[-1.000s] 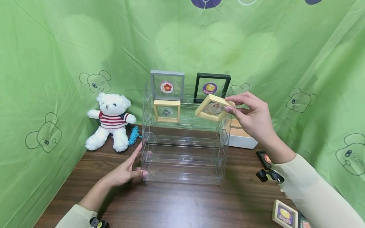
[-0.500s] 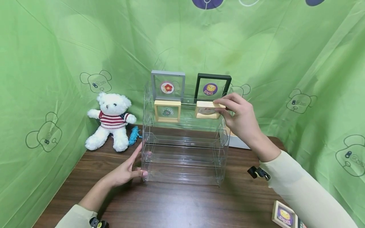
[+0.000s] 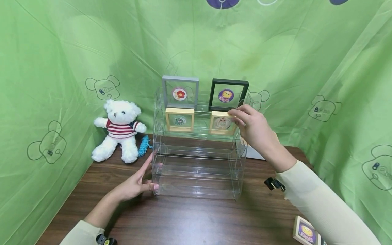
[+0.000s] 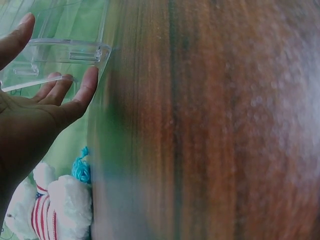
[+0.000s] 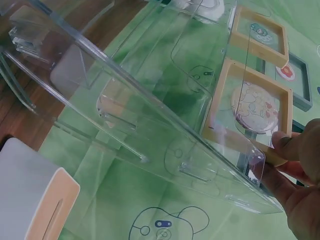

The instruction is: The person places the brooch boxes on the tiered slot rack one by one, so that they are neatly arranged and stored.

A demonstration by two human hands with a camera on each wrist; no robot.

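Note:
A clear acrylic tiered display rack point(image 3: 197, 177) stands on the table. My right hand point(image 3: 255, 127) pinches the right end of a pale wooden picture frame point(image 3: 223, 123) with a round print inside. This frame stands upright on the second tier from the top. Thumb and fingers grip its edge in the right wrist view. Left of it, on the same tier, is another pale wooden frame point(image 3: 180, 119). Behind them, a grey frame point(image 3: 180, 92) with a red flower and a black frame point(image 3: 228, 95) occupy the top tier. My left hand point(image 3: 131, 186) rests spread against the rack's lower left side.
A white teddy bear point(image 3: 119, 131) in a striped shirt sits left of the rack, beside a blue knotted cord point(image 3: 144, 146). Behind my right forearm is a white box point(image 3: 256, 152). Another wooden frame point(image 3: 306, 230) lies at the table's front right.
The right hand has brought the wooden frame left and down onto the second tier, turning it from tilted to upright. The left hand stays at the rack's side.

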